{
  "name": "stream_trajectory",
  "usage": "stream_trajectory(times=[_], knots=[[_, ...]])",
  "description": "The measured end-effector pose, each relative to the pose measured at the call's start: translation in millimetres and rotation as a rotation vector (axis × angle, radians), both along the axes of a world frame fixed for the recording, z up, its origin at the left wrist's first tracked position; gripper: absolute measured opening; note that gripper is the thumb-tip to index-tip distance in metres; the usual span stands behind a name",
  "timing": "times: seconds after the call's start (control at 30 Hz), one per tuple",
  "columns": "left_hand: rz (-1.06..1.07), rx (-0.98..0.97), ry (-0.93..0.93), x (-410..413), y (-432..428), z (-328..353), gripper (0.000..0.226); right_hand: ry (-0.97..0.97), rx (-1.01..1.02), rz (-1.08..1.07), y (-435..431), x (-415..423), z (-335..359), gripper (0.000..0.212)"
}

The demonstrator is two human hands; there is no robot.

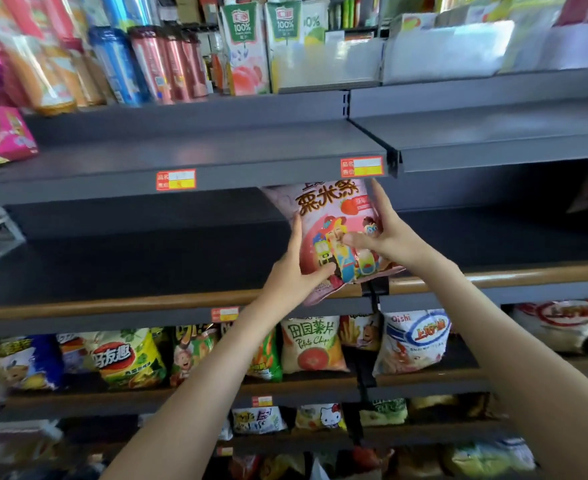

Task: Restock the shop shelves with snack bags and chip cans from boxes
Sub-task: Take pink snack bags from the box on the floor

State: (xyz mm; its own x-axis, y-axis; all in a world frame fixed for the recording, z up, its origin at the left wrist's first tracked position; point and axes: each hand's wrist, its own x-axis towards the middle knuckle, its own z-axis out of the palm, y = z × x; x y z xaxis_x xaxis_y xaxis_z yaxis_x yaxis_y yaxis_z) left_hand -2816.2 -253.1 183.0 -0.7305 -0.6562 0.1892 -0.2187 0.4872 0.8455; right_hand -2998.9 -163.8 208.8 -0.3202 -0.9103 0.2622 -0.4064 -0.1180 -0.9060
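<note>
Gripping the pink snack bag [332, 216] upright, wrapping left hand [292, 273] fingers [297, 233] round its left side, clamping right hand [389, 237] fingers [379, 197] on its right side — right in front of the wood-edged shelf [112, 303].

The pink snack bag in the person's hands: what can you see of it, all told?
The glossy pink plastic snack bag looks puffy, printed with big brown Chinese characters, a strawberry and cartoon figures. It is nearly upright, its top hidden behind the grey metal shelf edge above, its bottom over the brown rail below. The left hand grips its left edge, the right hand its right edge, thumbs on the front.
</note>
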Motion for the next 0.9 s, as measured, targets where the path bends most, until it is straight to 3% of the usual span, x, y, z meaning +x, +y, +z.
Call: stream_trajectory(times=[0.13, 0.4, 0.57, 0.9], knots=[[0.045, 0.053, 0.051, -14.3, 4.1, -8.4, 0.102, 0.184, 0.177, 0.040, 2.4, -19.5, 9.7, 0.124], [0.199, 0.020, 0.000, -29.5, 10.6, 0.3, 0.087, -0.035, 0.340, 0.208, -9.0, -54.4, 10.3, 0.102], [0.067, 0.025, -0.056, -66.5, 28.3, 11.1, 0.079, -0.139, 0.271, 0.203, 18.8, -100.4, 4.0, 0.109], [-0.161, -0.073, -0.058, -226.9, 84.8, 10.3, 0.107, -0.110, 0.009, -0.036, 109.9, -231.5, -16.2, 0.110]])
